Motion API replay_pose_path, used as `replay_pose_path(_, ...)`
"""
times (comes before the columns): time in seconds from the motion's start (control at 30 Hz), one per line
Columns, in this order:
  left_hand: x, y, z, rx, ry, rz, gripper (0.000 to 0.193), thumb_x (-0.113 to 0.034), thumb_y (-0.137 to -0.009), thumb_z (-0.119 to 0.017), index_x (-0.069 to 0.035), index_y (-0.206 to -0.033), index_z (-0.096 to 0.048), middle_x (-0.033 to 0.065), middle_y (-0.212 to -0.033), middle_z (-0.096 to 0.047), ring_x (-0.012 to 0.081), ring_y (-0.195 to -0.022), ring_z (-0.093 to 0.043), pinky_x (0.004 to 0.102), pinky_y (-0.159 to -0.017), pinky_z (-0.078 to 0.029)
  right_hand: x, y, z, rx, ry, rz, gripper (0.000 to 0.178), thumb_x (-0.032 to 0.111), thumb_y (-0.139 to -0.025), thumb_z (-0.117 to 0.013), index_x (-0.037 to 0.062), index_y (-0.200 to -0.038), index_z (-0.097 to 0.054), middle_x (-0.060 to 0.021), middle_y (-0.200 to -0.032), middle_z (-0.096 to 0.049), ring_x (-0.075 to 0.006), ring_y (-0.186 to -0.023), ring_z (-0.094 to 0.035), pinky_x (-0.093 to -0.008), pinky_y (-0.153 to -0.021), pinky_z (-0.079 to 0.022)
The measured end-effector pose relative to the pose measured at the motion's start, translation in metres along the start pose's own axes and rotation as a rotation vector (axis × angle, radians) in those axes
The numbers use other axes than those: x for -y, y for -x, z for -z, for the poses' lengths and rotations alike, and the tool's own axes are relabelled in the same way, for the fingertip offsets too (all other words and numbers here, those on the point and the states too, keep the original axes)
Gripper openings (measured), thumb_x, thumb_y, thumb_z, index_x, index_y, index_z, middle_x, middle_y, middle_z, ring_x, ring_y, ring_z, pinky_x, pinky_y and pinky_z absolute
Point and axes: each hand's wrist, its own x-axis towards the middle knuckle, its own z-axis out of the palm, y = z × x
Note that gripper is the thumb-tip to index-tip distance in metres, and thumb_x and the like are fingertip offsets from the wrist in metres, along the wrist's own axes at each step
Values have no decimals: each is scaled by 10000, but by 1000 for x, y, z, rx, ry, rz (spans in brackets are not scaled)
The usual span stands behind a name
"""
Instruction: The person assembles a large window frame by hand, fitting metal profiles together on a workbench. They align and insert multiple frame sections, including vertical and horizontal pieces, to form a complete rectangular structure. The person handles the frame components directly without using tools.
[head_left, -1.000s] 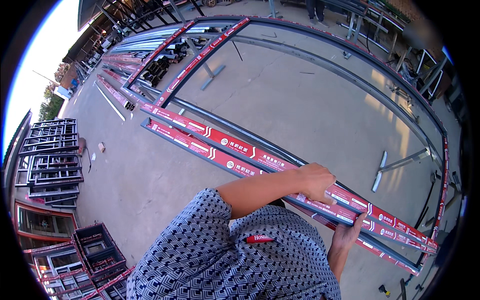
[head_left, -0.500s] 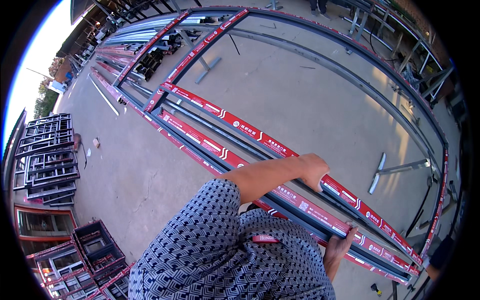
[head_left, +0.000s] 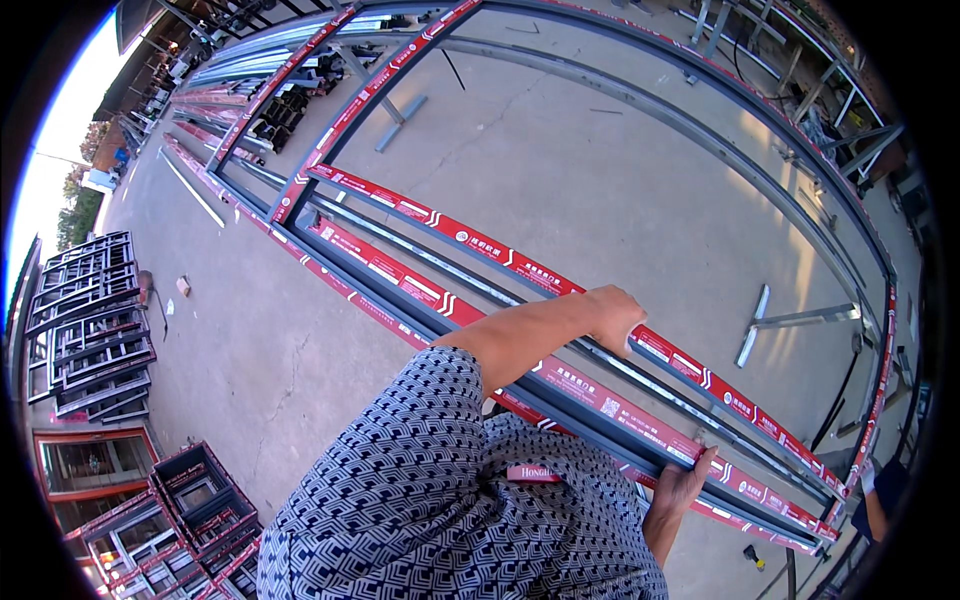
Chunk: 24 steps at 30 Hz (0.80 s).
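Both my hands are on long dark metal profile bars with red printed protective film. My left hand [head_left: 614, 318] reaches across and is closed over the far profile bar [head_left: 510, 257], its fingers wrapping the far side out of sight. Nearer to me, my right hand [head_left: 684, 482] grips the near profile bar [head_left: 590, 395], thumb on top and fingers partly hidden beneath. A gap separates the two bars, and a bare grey metal rail shows in it. Both bars lie within a large rectangular frame [head_left: 395, 88], also red-filmed, whose far side curves across the view.
Another person's hand [head_left: 868, 478] is at the frame's right corner. Metal stands [head_left: 800, 318] rest on the concrete floor. Stacked frames [head_left: 95, 325] and red-filmed frames [head_left: 195, 495] lie at left. Long profiles [head_left: 270, 60] fill the back left. A small yellow-and-black tool [head_left: 754, 558] lies lower right.
My left hand and the far bar have moved away from me, widening the gap to the near bar. The right hand keeps its hold. The other person's hand shows more at the right corner.
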Motion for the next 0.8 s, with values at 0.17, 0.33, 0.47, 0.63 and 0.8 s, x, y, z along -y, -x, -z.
replay_pose_path(0.17, 6, -5, -13, 27, 9, -7, 519, -408, -871, -775, -5, -1197, -756, 228, -1178, -779, 389, -1121, -740, 473, -1011, -571, -2, -3, 9, 11, -20, 13, 227, 280, -1133, -648, 85, -1250, -632, -57, -1094, -677, -185, -1081, -644, -374, -1082, -501)
replay_pose_path(0.33, 10, 2, -13, 62, 5, 35, 537, -434, -890, -755, -22, -1235, -758, 229, -1213, -769, 374, -1179, -728, 463, -1045, -561, -11, -2, 4, 1, -37, 9, 235, 272, -1118, -672, 89, -1264, -646, -56, -1111, -686, -189, -1100, -644, -375, -1099, -494)
replay_pose_path(0.47, 1, -9, -10, 36, -42, -16, 536, -454, -935, -744, -3, -1224, -736, 227, -1216, -748, 388, -1183, -711, 480, -1042, -559, -9, -3, 14, 149, -53, 43, 261, 286, -1106, -693, 98, -1283, -655, -55, -1135, -694, -188, -1111, -649, -384, -1086, -507)
replay_pose_path(0.63, -15, -8, -9, -79, -95, -74, 652, -478, -982, -747, 36, -1372, -652, 246, -1376, -643, 412, -1350, -587, 489, -1170, -483, -21, -12, 23, -44, -58, 16, 262, 287, -1081, -734, 52, -1188, -686, -91, -1100, -724, -229, -1048, -691, -447, -1002, -552)
replay_pose_path(0.8, -59, 30, -25, -451, -16, -126, 539, -305, -967, -788, 25, -1370, -650, 230, -1443, -607, 396, -1358, -584, 485, -1168, -473, -13, -5, -8, -102, -129, 18, 189, 256, -1046, -783, 96, -1095, -695, -79, -1005, -756, -228, -967, -740, -435, -934, -627)
